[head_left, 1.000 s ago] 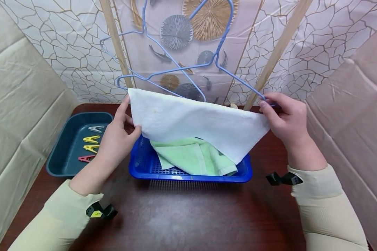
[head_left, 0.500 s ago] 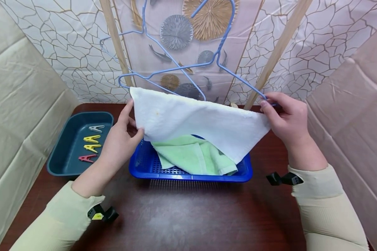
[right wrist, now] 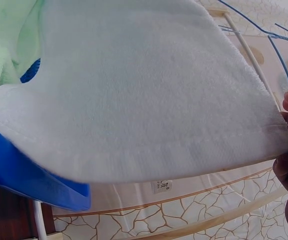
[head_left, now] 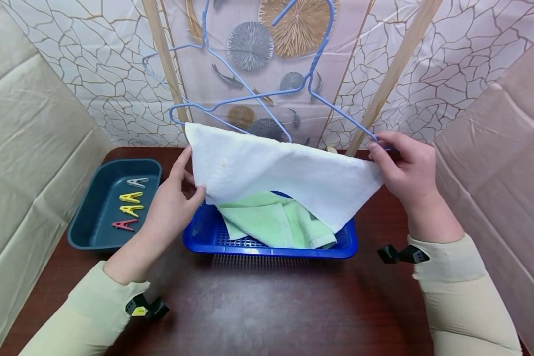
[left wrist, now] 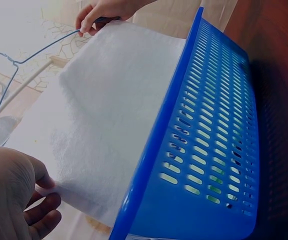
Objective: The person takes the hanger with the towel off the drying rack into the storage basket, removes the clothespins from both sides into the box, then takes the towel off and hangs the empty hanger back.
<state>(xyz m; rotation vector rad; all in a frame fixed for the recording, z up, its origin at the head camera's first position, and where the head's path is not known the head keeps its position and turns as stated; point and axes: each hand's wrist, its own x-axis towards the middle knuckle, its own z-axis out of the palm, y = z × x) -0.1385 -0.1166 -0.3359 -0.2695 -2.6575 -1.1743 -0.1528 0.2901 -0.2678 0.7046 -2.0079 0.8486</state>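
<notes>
A white towel [head_left: 267,168] hangs folded over the lower part of a blue wire clothes hanger [head_left: 317,58], tilted down to the right. At the towel's left edge my left hand [head_left: 171,202] pinches the cloth between thumb and fingers; the left wrist view shows the fingertips [left wrist: 46,186] on the hem. My right hand [head_left: 407,165] grips the hanger's right corner, with the towel's upper right corner at its fingers. Below the towel, a light green towel [head_left: 260,222] lies crumpled in a blue perforated basket [head_left: 271,253]. The white cloth hides the basket's far side.
On the left a dark teal tray [head_left: 82,225] holds several clothespins, among them a red clothespin [head_left: 124,225]. Behind, a second blue hanger [head_left: 204,24] hangs by two slanting wooden poles, such as the right pole [head_left: 396,71]. Fabric walls enclose the brown table [head_left: 258,311].
My left hand has shifted slightly right along with the towel's left edge, and the hanger has moved slightly right too. My right hand has barely moved.
</notes>
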